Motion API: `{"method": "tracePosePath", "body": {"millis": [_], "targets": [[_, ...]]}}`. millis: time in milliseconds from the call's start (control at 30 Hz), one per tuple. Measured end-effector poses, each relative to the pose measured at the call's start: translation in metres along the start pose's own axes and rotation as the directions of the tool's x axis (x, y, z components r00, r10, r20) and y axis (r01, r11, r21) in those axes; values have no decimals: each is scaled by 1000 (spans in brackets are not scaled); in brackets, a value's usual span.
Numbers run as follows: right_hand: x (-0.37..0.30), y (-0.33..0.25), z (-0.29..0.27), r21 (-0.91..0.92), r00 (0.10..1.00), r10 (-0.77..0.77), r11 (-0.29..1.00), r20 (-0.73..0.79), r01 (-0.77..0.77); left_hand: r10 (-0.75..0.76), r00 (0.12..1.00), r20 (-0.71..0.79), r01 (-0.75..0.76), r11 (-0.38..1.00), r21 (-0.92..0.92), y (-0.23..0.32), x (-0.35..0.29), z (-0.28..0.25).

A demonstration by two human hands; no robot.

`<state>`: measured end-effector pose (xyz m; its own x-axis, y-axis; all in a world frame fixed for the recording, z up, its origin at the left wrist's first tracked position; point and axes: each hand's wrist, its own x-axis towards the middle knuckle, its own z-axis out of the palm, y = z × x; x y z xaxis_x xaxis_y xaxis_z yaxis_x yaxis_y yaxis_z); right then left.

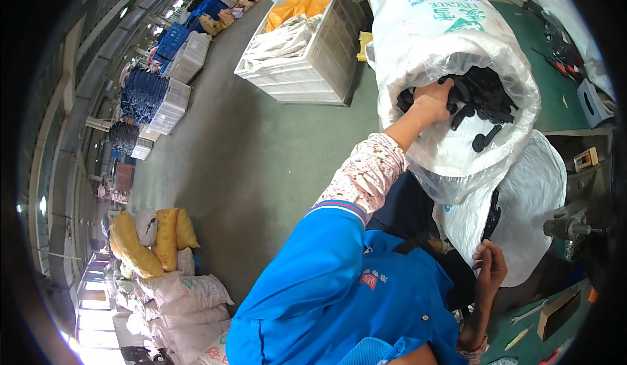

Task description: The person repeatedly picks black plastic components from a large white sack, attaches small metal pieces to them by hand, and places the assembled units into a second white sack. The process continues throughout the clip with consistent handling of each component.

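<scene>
My left hand (434, 101) reaches into the mouth of a large white woven sack (431, 22) with a clear plastic liner. Its fingers curl down among loose black plastic parts (482, 94), and the fingertips are partly hidden by them. One separate black part with a rounded end (483, 140) lies on the sack's white inner wall. Lower right, my right hand (491, 264) is closed, fingers bent and pinched at the edge of a second white sack (522, 234). More black parts (492, 216) show in that sack's opening.
Beside the sacks, a drill-like metal machine (571, 228) stands at right. A green worktop (522, 329) holds a wrench (528, 311). A white crate (294, 81) with white cloth stands ahead on the green floor. Stuffed yellow sacks (136, 244) and pale sacks (189, 300) are piled at left.
</scene>
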<state>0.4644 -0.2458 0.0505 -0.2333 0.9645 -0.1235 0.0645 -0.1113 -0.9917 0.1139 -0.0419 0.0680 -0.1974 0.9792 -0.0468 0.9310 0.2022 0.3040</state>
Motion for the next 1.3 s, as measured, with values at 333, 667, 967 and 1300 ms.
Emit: {"method": "tracePosePath", "body": {"millis": [333, 667, 967, 1300], "targets": [[-7, -5, 8, -54, 999, 32, 998, -28, -33, 388, 897, -213, -403, 914, -34, -13, -16, 15], [-12, -20, 17, -126, 992, 84, 987, -93, -95, -23, 978, 208, 194, -275, -942, -32, -5, 1], [28, -44, 43, -209, 995, -95, 974, -29, 87, 174, 970, 169, 242, -644, -726, -12, -37, 5], [180, -122, 74, -697, 577, -678, 131, 456, 705, 452, 887, 89, 325, -477, -816, 16, -78, -7]]}}
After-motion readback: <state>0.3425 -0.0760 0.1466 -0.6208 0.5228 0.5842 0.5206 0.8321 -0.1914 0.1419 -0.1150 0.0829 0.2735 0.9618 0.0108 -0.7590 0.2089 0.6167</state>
